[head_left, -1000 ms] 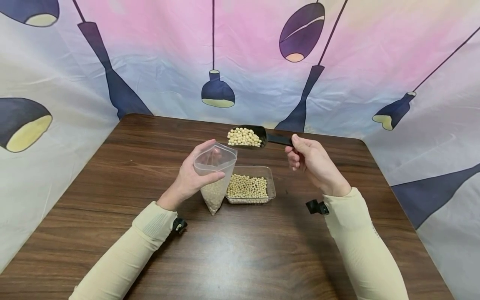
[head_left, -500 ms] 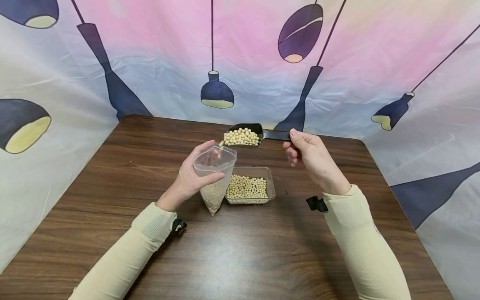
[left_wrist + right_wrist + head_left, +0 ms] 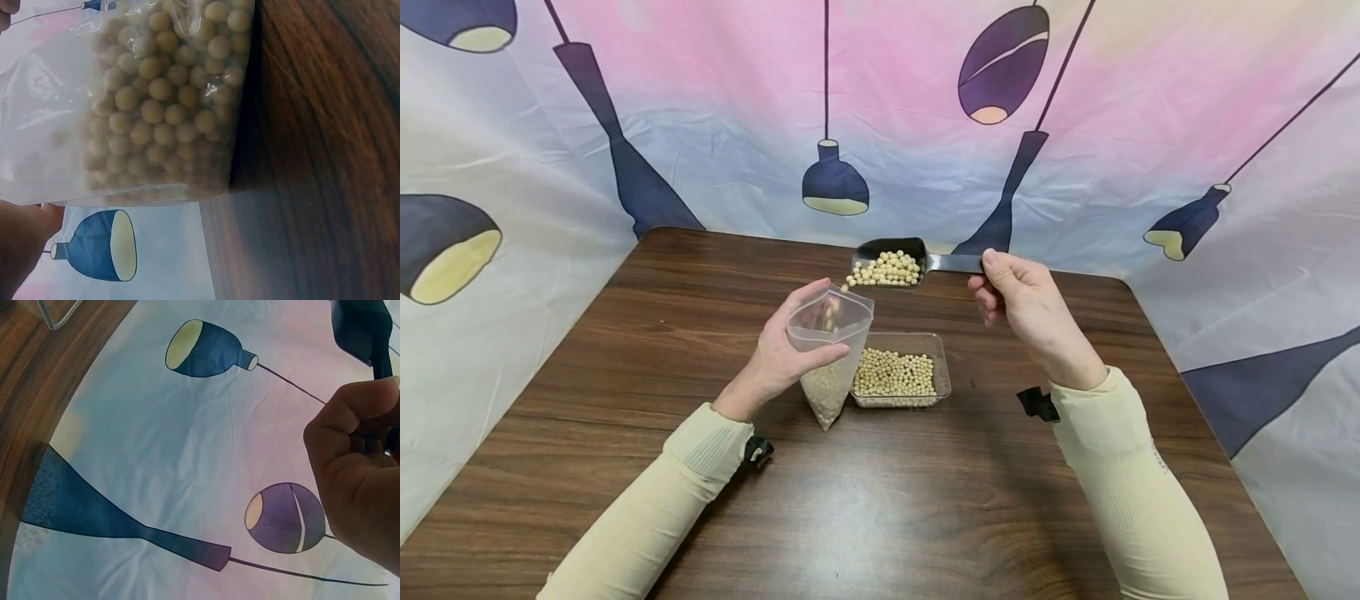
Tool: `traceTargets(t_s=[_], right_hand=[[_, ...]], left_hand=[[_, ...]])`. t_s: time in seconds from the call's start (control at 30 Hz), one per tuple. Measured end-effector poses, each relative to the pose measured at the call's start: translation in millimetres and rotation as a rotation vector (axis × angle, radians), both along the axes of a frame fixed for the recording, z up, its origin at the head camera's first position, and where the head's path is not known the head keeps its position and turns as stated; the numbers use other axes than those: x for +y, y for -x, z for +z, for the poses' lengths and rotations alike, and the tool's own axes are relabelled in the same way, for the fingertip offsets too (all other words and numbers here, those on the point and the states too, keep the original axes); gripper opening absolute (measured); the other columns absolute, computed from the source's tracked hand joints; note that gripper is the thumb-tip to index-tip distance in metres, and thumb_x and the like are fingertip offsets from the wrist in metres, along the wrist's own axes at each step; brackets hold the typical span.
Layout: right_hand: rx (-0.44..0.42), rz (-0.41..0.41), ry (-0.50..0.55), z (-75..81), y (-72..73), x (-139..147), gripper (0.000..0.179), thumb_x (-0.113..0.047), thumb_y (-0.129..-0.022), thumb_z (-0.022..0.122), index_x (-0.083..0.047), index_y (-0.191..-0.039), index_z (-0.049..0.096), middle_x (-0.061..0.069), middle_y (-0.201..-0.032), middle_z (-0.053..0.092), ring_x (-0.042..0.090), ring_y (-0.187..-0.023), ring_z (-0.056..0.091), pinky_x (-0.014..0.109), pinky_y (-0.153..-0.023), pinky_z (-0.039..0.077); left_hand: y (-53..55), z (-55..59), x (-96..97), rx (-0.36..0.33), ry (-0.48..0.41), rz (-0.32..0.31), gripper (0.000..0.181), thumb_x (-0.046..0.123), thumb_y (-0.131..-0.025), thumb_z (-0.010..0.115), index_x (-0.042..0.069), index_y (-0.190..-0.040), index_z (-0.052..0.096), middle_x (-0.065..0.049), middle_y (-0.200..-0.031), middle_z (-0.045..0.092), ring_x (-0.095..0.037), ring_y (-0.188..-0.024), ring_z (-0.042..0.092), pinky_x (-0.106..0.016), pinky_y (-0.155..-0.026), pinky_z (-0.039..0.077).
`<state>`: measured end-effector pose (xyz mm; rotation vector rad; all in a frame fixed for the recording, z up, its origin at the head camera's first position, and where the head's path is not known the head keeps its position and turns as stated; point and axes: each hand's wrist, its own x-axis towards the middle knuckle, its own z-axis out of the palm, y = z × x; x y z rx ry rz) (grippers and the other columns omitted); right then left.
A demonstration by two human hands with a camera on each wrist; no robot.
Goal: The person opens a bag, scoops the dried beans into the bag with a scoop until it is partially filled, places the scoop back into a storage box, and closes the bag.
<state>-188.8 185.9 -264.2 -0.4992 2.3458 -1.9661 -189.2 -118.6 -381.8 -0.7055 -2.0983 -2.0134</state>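
My left hand (image 3: pixel 778 354) grips a clear zip bag (image 3: pixel 855 337) by its upper part and keeps the mouth open. Round pale beans (image 3: pixel 159 100) fill the bag's lower part in the left wrist view. In my right hand (image 3: pixel 1030 312), thumb and fingers hold the handle of a black scoop (image 3: pixel 891 246) above the bag. The scoop tilts toward the bag mouth, and beans (image 3: pixel 891 268) roll off its lip into the opening. Just right of the bag stands a clear rectangular container (image 3: pixel 943 375) with more beans (image 3: pixel 895 373) in it.
Everything is over a dark wooden table (image 3: pixel 880 508). A cloth backdrop (image 3: pixel 737 158) printed with lamps hangs behind the table and along its sides. Black straps with small devices (image 3: pixel 758 451) sit at both wrists.
The scoop has tilted further and risen slightly at its handle. Beans started falling into the bag, and fewer lie in the scoop. The left hand and bag stay nearly still.
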Motion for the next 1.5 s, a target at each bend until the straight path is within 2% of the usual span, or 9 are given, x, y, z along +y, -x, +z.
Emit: traceTargets(t_s=[0.27, 0.47, 0.57, 0.73, 0.9, 1.03, 1.27, 1.4, 1.5], right_hand=[[0.124, -0.042, -0.058, 2.7, -3.5, -2.7, 0.042, -0.030, -0.105, 0.043, 0.005, -0.089, 0.058, 0.003, -0.064, 0.048, 0.016, -0.060, 0.045, 0.027, -0.056, 0.044], [0.227, -0.076, -0.122, 3.6, -5.2, -4.5, 0.042, -0.030, -0.105, 0.043, 0.004, -0.088, 0.060, 0.008, -0.065, 0.049, 0.018, -0.058, 0.045, 0.027, -0.055, 0.045], [0.257, -0.079, -0.135, 3.9, -5.6, -5.0, 0.042, -0.029, -0.105, 0.043, 0.005, -0.088, 0.060, 0.010, -0.066, 0.049, 0.018, -0.057, 0.045, 0.027, -0.054, 0.045], [0.279, -0.093, -0.142, 4.5, -6.7, -5.7, 0.043, -0.028, -0.105, 0.043, 0.008, -0.089, 0.060, 0.010, -0.065, 0.050, 0.018, -0.056, 0.046, 0.025, -0.053, 0.045], [0.338, -0.126, -0.149, 5.4, -9.8, -8.3, 0.040, -0.028, -0.105, 0.044, 0.003, -0.085, 0.061, 0.012, -0.063, 0.050, 0.021, -0.054, 0.047, 0.027, -0.051, 0.045], [0.445, -0.162, -0.194, 7.1, -15.0, -10.8, 0.038, -0.027, -0.105, 0.044, -0.002, -0.081, 0.060, 0.010, -0.061, 0.050, 0.022, -0.055, 0.047, 0.027, -0.052, 0.041], [0.646, -0.213, -0.315, 9.6, -25.9, -16.4, 0.033, -0.023, -0.104, 0.047, -0.006, -0.077, 0.057, 0.000, -0.061, 0.047, 0.013, -0.053, 0.042, 0.025, -0.055, 0.036], [0.739, -0.239, -0.372, 9.6, -29.0, -18.2, 0.027, -0.018, -0.102, 0.051, -0.006, -0.078, 0.057, -0.004, -0.060, 0.043, 0.011, -0.050, 0.038, 0.024, -0.051, 0.032], [0.812, -0.244, -0.385, 10.9, -31.2, -18.7, 0.023, -0.013, -0.100, 0.054, -0.004, -0.079, 0.060, -0.003, -0.063, 0.045, 0.010, -0.054, 0.040, 0.023, -0.054, 0.032]], left_hand=[[-0.4, -1.2, 0.0, 0.006, -0.022, -0.017, 0.081, -0.007, -0.076, 0.077, 0.010, -0.146, 0.041, -0.015, -0.126, 0.054, -0.025, -0.114, 0.055, -0.031, -0.090, 0.049], [-0.2, -0.4, -0.6, -0.012, 0.007, -0.005, 0.081, -0.001, -0.077, 0.078, 0.014, -0.147, 0.040, -0.011, -0.136, 0.050, -0.023, -0.120, 0.051, -0.031, -0.091, 0.049], [0.2, -0.5, -0.9, -0.021, 0.023, 0.002, 0.081, 0.003, -0.078, 0.079, 0.015, -0.147, 0.040, -0.010, -0.140, 0.047, -0.024, -0.121, 0.051, -0.031, -0.090, 0.049], [0.1, 0.2, -0.4, -0.028, 0.020, 0.003, 0.081, 0.001, -0.077, 0.079, 0.014, -0.147, 0.040, -0.010, -0.138, 0.049, -0.025, -0.119, 0.052, -0.032, -0.089, 0.050], [-0.9, 0.7, 0.1, -0.021, 0.013, -0.005, 0.081, 0.001, -0.077, 0.079, 0.012, -0.147, 0.039, -0.013, -0.137, 0.049, -0.026, -0.120, 0.052, -0.031, -0.090, 0.049], [-0.7, 0.5, 0.4, -0.011, -0.002, -0.017, 0.080, 0.002, -0.078, 0.079, 0.010, -0.147, 0.039, -0.015, -0.135, 0.050, -0.026, -0.120, 0.052, -0.030, -0.090, 0.050], [1.2, -0.6, 1.5, 0.014, -0.051, -0.049, 0.079, -0.003, -0.078, 0.078, 0.007, -0.146, 0.038, -0.021, -0.126, 0.053, -0.029, -0.117, 0.053, -0.030, -0.092, 0.049], [1.0, -1.4, 1.6, 0.035, -0.031, -0.034, 0.079, -0.004, -0.078, 0.077, 0.006, -0.146, 0.039, -0.021, -0.125, 0.054, -0.032, -0.116, 0.053, -0.029, -0.092, 0.048], [0.5, -1.0, 1.5, 0.032, -0.014, -0.019, 0.079, -0.004, -0.078, 0.077, 0.009, -0.146, 0.040, -0.018, -0.126, 0.054, -0.032, -0.115, 0.053, -0.030, -0.091, 0.048]])
